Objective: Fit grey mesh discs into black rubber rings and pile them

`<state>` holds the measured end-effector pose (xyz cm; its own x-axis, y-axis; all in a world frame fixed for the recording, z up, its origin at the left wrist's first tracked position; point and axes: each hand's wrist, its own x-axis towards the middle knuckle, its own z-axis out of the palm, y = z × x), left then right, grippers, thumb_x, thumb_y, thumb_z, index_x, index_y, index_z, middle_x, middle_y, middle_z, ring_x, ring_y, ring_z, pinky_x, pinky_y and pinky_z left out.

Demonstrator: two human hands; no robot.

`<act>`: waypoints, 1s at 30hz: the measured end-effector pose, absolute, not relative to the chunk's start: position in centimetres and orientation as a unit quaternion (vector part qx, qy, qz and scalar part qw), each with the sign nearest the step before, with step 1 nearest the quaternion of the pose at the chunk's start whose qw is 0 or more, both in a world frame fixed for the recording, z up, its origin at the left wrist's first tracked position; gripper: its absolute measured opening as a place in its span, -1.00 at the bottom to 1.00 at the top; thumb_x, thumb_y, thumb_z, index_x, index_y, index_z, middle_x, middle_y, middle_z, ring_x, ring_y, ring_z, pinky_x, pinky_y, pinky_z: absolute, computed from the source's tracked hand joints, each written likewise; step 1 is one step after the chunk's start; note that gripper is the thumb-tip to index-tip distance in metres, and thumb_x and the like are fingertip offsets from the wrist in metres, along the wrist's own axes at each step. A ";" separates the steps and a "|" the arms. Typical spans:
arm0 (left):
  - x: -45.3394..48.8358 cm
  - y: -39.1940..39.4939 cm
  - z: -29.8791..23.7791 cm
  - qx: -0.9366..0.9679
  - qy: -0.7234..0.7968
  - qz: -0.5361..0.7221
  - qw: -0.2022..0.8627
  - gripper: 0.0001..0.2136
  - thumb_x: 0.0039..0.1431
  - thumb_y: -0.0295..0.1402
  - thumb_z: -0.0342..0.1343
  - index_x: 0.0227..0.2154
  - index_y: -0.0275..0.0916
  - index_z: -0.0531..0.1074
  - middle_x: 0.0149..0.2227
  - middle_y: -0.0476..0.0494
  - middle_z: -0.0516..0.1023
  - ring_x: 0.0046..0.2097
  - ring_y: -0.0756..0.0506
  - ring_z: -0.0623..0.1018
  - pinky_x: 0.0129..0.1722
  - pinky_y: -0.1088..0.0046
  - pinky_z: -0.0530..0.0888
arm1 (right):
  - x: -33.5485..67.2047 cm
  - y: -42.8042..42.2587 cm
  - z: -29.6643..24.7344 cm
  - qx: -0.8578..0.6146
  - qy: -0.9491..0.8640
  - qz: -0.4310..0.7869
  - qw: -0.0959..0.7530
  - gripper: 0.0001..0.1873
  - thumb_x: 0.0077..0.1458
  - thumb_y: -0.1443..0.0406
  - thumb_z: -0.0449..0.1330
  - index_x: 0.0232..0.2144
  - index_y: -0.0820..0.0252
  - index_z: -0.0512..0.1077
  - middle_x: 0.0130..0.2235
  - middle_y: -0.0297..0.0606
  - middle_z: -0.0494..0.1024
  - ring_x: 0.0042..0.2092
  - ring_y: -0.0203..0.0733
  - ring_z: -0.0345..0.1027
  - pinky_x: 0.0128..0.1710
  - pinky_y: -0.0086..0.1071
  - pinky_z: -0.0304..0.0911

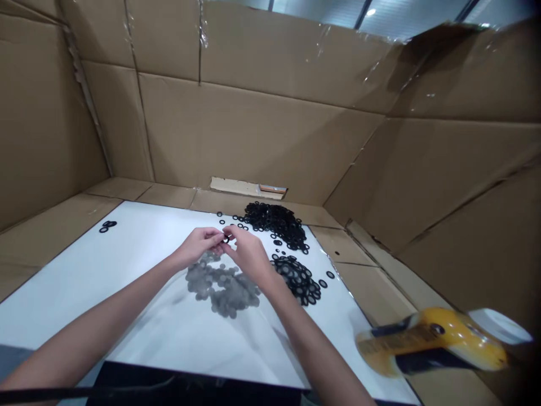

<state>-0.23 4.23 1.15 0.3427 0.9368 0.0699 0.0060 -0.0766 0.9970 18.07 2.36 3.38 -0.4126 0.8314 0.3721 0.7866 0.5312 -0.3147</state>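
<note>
Both hands meet above the middle of a white board (pixel 139 248). A small black ring (pixel 226 239) is pinched between the fingertips of my left hand (pixel 200 246) and my right hand (pixel 245 251). Below them lies a spread of small grey translucent discs (pixel 232 293). Right of my right hand is a heap of black rings with grey centres (pixel 298 279). Behind it sits a larger pile of plain black rings (pixel 273 220), with several loose ones around its edge. My fingers hide part of the held ring.
Tall cardboard walls (pixel 253 129) enclose the board on the left, back and right. A yellow bottle with a white cap (pixel 431 341) stands at the front right. A few black rings (pixel 106 226) lie at the far left. The back wall has a slot (pixel 249 188).
</note>
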 end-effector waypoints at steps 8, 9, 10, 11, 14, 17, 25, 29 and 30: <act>-1.5 4.2 -1.5 0.591 0.435 0.472 0.488 -0.59 0.11 0.08 0.15 -0.38 -0.22 0.34 -0.56 -0.04 0.55 -0.59 -0.06 0.52 -0.57 0.44 0.45 | 18.0 -0.7 2.2 -0.585 -0.801 0.112 0.065 -0.66 0.17 0.18 0.28 -0.06 0.26 0.47 -0.03 0.03 0.55 -0.03 0.10 0.45 -0.13 -0.22 0.27; -1.7 4.1 -1.8 0.589 0.436 0.488 0.475 -0.60 0.14 0.07 0.12 -0.36 -0.21 0.32 -0.56 -0.02 0.54 -0.59 -0.05 0.51 -0.57 0.46 0.44 | 18.2 -0.7 1.9 -0.584 -0.801 0.123 0.054 -0.65 0.11 0.17 0.33 -0.10 0.26 0.50 -0.05 0.02 0.56 -0.04 0.11 0.46 -0.16 -0.24 0.27; -1.7 4.0 -2.1 0.587 0.437 0.502 0.461 -0.61 0.17 0.07 0.10 -0.35 -0.21 0.31 -0.55 0.00 0.53 -0.59 -0.03 0.51 -0.57 0.48 0.42 | 18.3 -0.7 1.7 -0.579 -0.803 0.131 0.052 -0.66 0.07 0.17 0.36 -0.13 0.23 0.51 -0.07 -0.01 0.57 -0.05 0.10 0.46 -0.18 -0.26 0.25; -1.8 3.9 -2.2 0.585 0.438 0.514 0.449 -0.62 0.18 0.06 0.09 -0.34 -0.20 0.31 -0.55 0.01 0.52 -0.59 -0.02 0.50 -0.56 0.49 0.41 | 18.4 -0.7 1.4 -0.575 -0.804 0.139 0.053 -0.68 0.06 0.19 0.37 -0.15 0.20 0.52 -0.08 -0.05 0.58 -0.06 0.06 0.47 -0.19 -0.29 0.24; -1.7 3.5 -2.4 0.579 0.446 0.538 0.420 -0.65 0.21 0.03 0.07 -0.34 -0.20 0.31 -0.56 0.04 0.49 -0.59 0.01 0.46 -0.54 0.51 0.38 | 18.3 -0.7 0.8 -0.566 -0.805 0.166 0.066 -0.85 0.08 0.28 0.33 -0.24 0.12 0.54 -0.18 -0.18 0.62 -0.13 -0.05 0.49 -0.23 -0.36 0.20; -1.5 3.2 -2.2 0.577 0.453 0.544 0.408 -0.67 0.24 0.01 0.05 -0.33 -0.20 0.31 -0.56 0.05 0.48 -0.58 0.01 0.45 -0.52 0.51 0.37 | 18.2 -0.5 0.6 -0.563 -0.797 0.193 0.095 -0.94 0.09 0.32 0.30 -0.33 0.09 0.56 -0.24 -0.26 0.64 -0.17 -0.11 0.49 -0.25 -0.40 0.18; -0.9 2.4 -2.6 0.590 0.457 0.501 0.438 -0.68 0.22 -0.01 0.09 -0.31 -0.21 0.35 -0.54 0.03 0.50 -0.57 0.00 0.46 -0.55 0.52 0.34 | 18.9 0.0 0.8 -0.567 -0.746 0.289 0.197 -0.89 -0.09 0.32 0.41 -0.42 0.12 0.57 -0.43 -0.35 0.59 -0.36 -0.18 0.47 -0.32 -0.39 0.23; -0.6 2.4 -2.7 0.595 0.452 0.486 0.453 -0.68 0.23 -0.01 0.08 -0.28 -0.20 0.34 -0.51 0.02 0.51 -0.56 -0.02 0.48 -0.53 0.49 0.40 | 19.0 0.2 0.9 -0.546 -0.695 0.394 0.251 -0.93 -0.03 0.43 0.31 -0.48 0.18 0.55 -0.55 -0.36 0.54 -0.48 -0.23 0.44 -0.37 -0.39 0.31; -0.6 2.4 -2.7 0.597 0.450 0.483 0.457 -0.68 0.23 -0.01 0.08 -0.27 -0.20 0.34 -0.50 0.01 0.52 -0.55 -0.03 0.50 -0.53 0.48 0.41 | 19.0 0.3 0.9 -0.539 -0.683 0.418 0.262 -0.91 0.00 0.44 0.27 -0.46 0.19 0.54 -0.55 -0.35 0.54 -0.49 -0.24 0.45 -0.38 -0.40 0.33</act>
